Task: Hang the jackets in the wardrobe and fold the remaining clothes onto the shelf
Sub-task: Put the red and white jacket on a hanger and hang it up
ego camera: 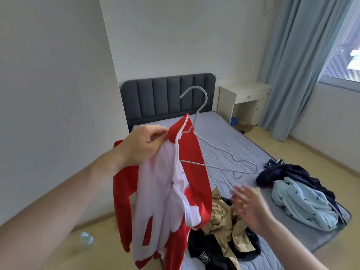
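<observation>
My left hand (145, 145) pinches the jacket (171, 191) collar, right hand (248, 205) open; I should seat the hanger (216, 152) in both shoulders.

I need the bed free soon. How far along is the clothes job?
Nothing looks finished yet. In hand: the left hand grips the red and white jacket, half on a white hanger; the right hand is open and blurred. Left: the beige and dark pile and the light blue garment on the bed.
</observation>
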### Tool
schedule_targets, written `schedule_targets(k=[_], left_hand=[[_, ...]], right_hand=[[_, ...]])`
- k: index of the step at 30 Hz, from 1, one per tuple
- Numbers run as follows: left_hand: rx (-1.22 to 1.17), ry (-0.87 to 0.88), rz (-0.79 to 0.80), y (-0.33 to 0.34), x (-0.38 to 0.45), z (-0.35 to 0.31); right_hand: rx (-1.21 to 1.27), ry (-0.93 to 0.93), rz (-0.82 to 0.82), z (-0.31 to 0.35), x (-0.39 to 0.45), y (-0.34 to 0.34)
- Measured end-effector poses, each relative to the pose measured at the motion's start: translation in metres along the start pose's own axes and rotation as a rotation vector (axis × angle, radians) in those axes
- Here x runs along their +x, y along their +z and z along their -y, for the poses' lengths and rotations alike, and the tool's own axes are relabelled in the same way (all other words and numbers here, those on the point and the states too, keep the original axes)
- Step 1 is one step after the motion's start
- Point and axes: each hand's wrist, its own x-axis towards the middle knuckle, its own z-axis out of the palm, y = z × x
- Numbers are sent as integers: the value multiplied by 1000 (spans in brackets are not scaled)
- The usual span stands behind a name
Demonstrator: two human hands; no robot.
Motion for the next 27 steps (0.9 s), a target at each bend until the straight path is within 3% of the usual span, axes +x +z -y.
schedule_targets(k=[3,8,14,19,22,27], left_hand=[[-2,29,-28,-6,8,-7],[-11,57,-39,-13,12,-17],[-41,56,-63,-25,3,-17],[83,-55,-133,-43,-10,9],[103,-117,-117,-46,-20,29],[249,-80,-131,-38,-25,46]], right_hand=[[-325,194,114,-39,-6,35],[-382,206,88,-45,4,87],[-361,298,87,-40,24,93],[-105,-44,-130,3,29,72],[-202,-249,-157,39,24,54],[-348,-453,-143,86,9,48]])
